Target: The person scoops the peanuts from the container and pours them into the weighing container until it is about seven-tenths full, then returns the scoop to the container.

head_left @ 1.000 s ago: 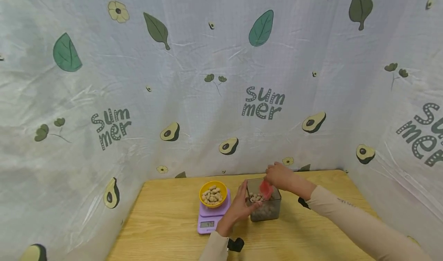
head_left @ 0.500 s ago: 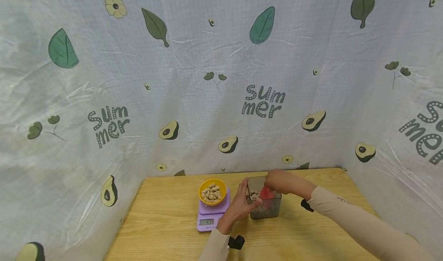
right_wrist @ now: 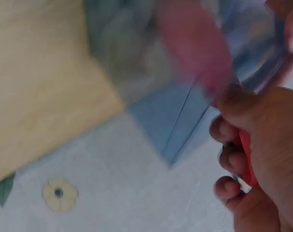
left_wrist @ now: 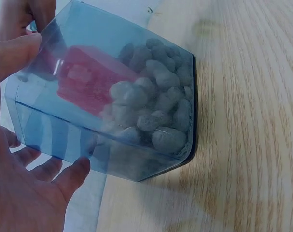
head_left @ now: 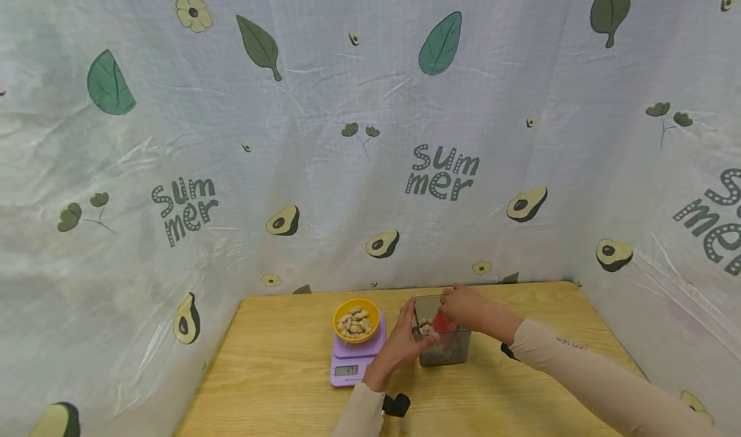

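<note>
A see-through grey plastic container [head_left: 444, 350] stands on the table with unshelled peanuts [left_wrist: 158, 96] inside. My left hand [head_left: 401, 345] holds it at the left, thumb over the near rim and fingers spread along the side wall. Inside the container is a red scoop [left_wrist: 90, 77], its head down against the peanuts. My right hand [head_left: 471, 309] grips the scoop's red handle [right_wrist: 246, 154] with curled fingers, above the container's right side. The right wrist view is blurred around the scoop.
Left of the container is a purple kitchen scale [head_left: 347, 376] with a lit display, carrying a yellow bowl [head_left: 337, 334] of peanuts. The wooden table [head_left: 278, 360] ends at a patterned white sheet [head_left: 324, 244] behind and on both sides.
My right hand has moved down and slightly left, bringing the scoop lower into the container. My left hand keeps its place on the container; the bowl stays on the scale.
</note>
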`<state>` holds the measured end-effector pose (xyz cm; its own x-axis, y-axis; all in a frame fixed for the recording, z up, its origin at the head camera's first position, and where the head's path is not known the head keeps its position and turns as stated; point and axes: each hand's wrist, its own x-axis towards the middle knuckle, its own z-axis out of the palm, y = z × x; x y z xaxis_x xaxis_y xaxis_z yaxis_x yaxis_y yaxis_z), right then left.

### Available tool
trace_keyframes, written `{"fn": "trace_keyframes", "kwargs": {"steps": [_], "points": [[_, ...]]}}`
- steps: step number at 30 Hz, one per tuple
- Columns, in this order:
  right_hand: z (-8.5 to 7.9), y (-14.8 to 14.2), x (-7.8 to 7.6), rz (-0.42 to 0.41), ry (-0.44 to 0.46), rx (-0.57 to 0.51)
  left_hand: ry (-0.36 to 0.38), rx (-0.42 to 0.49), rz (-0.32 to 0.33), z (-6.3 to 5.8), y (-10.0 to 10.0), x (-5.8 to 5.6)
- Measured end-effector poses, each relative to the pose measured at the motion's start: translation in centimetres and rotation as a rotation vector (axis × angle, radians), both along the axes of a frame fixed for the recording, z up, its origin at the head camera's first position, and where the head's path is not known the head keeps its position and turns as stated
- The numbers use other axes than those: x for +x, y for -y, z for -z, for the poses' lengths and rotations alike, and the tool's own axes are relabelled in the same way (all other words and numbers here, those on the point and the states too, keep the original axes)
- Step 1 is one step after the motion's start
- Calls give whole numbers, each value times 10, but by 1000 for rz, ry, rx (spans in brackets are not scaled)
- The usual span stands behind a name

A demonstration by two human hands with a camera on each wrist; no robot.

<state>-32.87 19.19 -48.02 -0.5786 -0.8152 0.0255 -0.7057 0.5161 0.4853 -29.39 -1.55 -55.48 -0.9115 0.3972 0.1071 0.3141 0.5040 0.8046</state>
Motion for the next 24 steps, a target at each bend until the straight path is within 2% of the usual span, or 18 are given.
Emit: {"fn": "trace_keyframes", "kwargs": {"steps": [3, 7, 9, 11, 14, 20, 24], "points": [[8, -1, -1, -79, -15, -18, -3, 13, -17, 0, -1, 0], [13, -7, -2, -69, 132, -167, 2, 23, -22, 1, -1, -2], [16, -9, -3, -59, 174, -229, 10, 20, -19, 2, -1, -2], [18, -10, -3, -63, 168, -267, 15, 13, -20, 3, -1, -3], [23, -9, -4, -76, 112, -301, 19, 12, -27, 3, 0, -3], [33, -15, -4, -6, 152, -435, 6, 32, -15, 2, 1, -3], [35, -18, -4, -9, 133, -463, 3, 41, -6, 3, 0, -2]]}}
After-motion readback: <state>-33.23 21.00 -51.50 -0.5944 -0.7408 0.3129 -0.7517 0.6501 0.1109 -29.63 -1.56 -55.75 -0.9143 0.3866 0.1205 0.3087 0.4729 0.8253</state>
